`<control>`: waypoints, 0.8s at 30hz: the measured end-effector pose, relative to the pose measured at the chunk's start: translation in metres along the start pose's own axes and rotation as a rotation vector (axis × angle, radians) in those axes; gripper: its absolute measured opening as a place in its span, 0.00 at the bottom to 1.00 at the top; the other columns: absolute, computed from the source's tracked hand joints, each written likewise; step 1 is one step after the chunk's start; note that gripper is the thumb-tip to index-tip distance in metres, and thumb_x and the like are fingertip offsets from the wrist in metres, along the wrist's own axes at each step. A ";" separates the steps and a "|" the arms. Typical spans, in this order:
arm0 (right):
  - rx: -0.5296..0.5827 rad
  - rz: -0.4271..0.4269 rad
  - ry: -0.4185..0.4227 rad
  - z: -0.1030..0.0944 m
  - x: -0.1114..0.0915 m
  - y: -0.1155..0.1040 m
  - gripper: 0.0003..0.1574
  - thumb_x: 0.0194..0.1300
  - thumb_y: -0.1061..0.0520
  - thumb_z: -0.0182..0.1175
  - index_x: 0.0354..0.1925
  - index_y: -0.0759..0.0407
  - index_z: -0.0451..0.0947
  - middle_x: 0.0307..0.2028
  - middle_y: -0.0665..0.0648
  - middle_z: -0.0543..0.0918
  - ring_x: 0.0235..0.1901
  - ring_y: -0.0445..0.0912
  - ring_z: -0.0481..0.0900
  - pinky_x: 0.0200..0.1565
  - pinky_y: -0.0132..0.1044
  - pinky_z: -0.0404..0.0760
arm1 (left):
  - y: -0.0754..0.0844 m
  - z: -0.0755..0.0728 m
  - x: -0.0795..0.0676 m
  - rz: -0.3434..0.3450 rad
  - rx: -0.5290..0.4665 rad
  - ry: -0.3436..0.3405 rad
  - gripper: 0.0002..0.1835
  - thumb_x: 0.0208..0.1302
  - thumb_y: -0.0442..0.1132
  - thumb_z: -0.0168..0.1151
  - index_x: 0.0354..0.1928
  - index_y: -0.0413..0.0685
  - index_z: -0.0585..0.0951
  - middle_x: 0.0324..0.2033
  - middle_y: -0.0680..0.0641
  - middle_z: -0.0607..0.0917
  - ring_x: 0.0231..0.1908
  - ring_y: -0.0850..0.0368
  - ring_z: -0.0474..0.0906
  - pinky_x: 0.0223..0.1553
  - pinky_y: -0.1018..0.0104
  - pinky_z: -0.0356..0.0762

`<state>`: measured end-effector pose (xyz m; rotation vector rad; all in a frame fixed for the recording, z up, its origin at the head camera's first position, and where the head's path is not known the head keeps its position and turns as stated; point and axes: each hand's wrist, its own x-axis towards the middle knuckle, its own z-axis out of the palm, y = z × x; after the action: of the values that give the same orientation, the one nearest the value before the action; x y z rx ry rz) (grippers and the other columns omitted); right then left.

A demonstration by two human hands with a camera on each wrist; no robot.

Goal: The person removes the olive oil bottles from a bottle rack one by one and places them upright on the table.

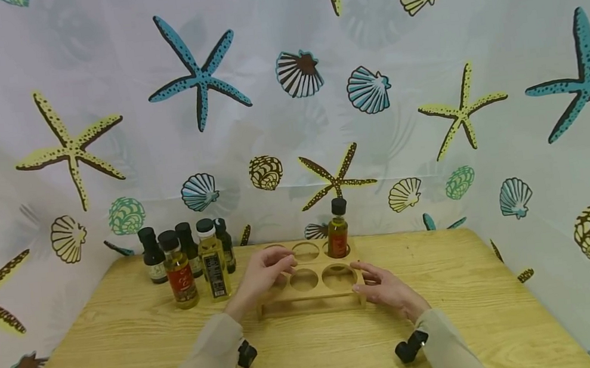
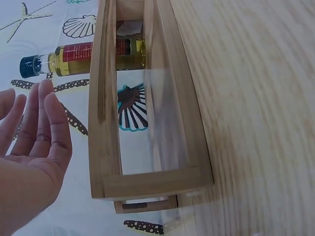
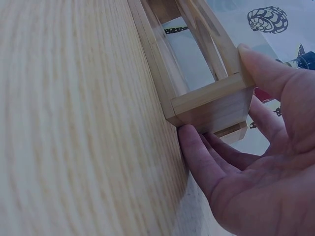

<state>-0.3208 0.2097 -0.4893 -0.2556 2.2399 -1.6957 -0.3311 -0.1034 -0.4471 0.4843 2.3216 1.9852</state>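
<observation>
A two-tier wooden bottle rack with round holes stands mid-table. In its back right hole is an upright bottle with a red label and black cap, holding yellowish oil. My right hand holds the rack's right end, with fingertips against the end panel. Above the rack's left holes hovers my left hand, its fingers loosely bent and nothing between them. The left wrist view shows those fingers apart from the rack, the red-labelled bottle lying beyond them in that view.
Several bottles stand together on the table left of the rack: a red-labelled oil bottle, a square bottle of yellow oil and dark bottles. The wooden table meets a seashell-print curtain behind and at both sides.
</observation>
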 end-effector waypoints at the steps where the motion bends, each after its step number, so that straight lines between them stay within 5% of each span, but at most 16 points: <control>1: -0.001 -0.003 -0.001 0.000 0.000 0.000 0.40 0.65 0.48 0.66 0.72 0.40 0.64 0.75 0.67 0.54 0.73 0.63 0.54 0.63 0.57 0.71 | 0.000 0.001 0.000 -0.004 -0.007 0.009 0.15 0.71 0.43 0.59 0.54 0.43 0.82 0.44 0.38 0.86 0.42 0.42 0.84 0.42 0.42 0.82; 7: 0.004 -0.005 -0.008 0.001 0.001 0.001 0.40 0.65 0.48 0.66 0.72 0.41 0.64 0.75 0.67 0.53 0.74 0.63 0.53 0.63 0.58 0.71 | -0.003 0.010 0.003 0.014 -0.005 0.074 0.13 0.70 0.42 0.60 0.48 0.40 0.83 0.38 0.39 0.87 0.39 0.41 0.84 0.35 0.53 0.83; 13: 0.011 0.000 -0.008 0.000 0.000 0.002 0.41 0.65 0.48 0.66 0.72 0.40 0.63 0.75 0.67 0.54 0.73 0.63 0.54 0.63 0.57 0.72 | -0.002 0.019 0.006 0.001 -0.010 0.119 0.11 0.70 0.42 0.61 0.44 0.42 0.85 0.35 0.41 0.87 0.39 0.40 0.85 0.39 0.49 0.83; 18: -0.002 -0.004 0.003 0.001 0.001 0.002 0.40 0.65 0.48 0.66 0.71 0.40 0.64 0.75 0.66 0.54 0.73 0.62 0.54 0.62 0.55 0.73 | 0.002 0.022 0.011 0.000 -0.034 0.144 0.12 0.70 0.44 0.61 0.46 0.44 0.84 0.38 0.39 0.87 0.37 0.48 0.85 0.45 0.45 0.82; 24: -0.002 -0.013 0.001 0.001 0.001 0.001 0.40 0.65 0.48 0.66 0.72 0.42 0.64 0.74 0.67 0.55 0.73 0.63 0.55 0.62 0.55 0.73 | 0.007 0.023 0.015 -0.002 -0.057 0.169 0.12 0.70 0.44 0.61 0.46 0.44 0.85 0.38 0.39 0.87 0.35 0.52 0.85 0.40 0.55 0.84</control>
<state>-0.3218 0.2087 -0.4902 -0.2699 2.2458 -1.7008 -0.3385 -0.0764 -0.4416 0.3220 2.3494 2.1631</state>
